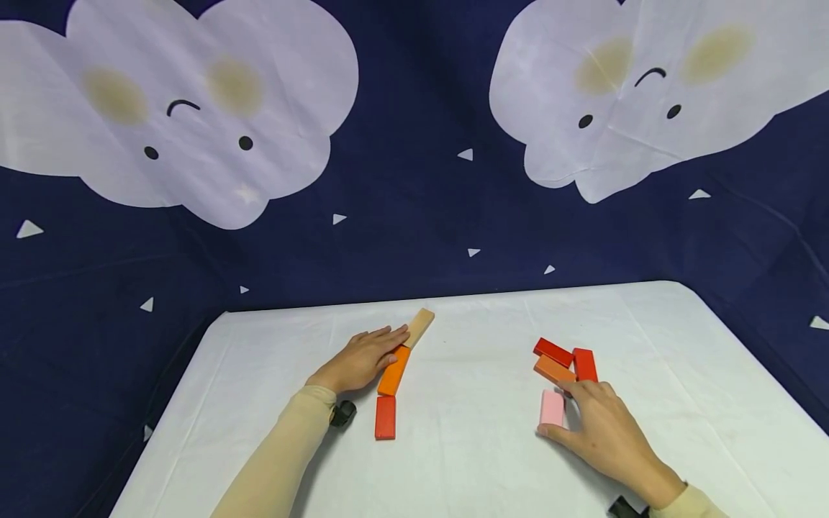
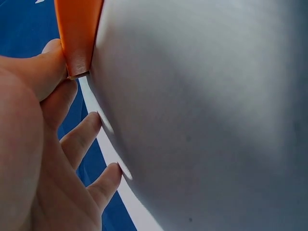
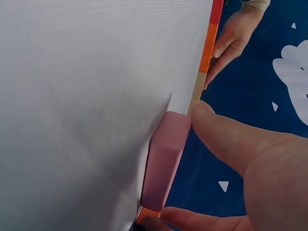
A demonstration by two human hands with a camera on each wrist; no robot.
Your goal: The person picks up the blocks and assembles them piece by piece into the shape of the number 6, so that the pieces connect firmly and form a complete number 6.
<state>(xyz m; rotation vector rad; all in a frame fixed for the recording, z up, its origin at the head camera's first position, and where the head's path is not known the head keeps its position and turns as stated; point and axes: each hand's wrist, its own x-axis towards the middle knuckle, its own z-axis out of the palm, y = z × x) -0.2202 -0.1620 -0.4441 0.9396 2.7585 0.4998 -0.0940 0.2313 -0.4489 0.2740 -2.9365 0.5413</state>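
Note:
On the left of the table, a line of wooden blocks runs from a natural wood block through an orange block to a red block. My left hand rests at the joint of the natural and orange blocks, fingers fairly straight, thumb against the orange one. To the right, a pink block lies between the thumb and index finger of my right hand, which pinches it by its ends. In the right wrist view the pink block sits on the white surface, thumb at its near corner.
Just beyond the pink block lie a darker orange block, a red block and another red block, close together. The white table ends at a dark blue curtain printed with clouds.

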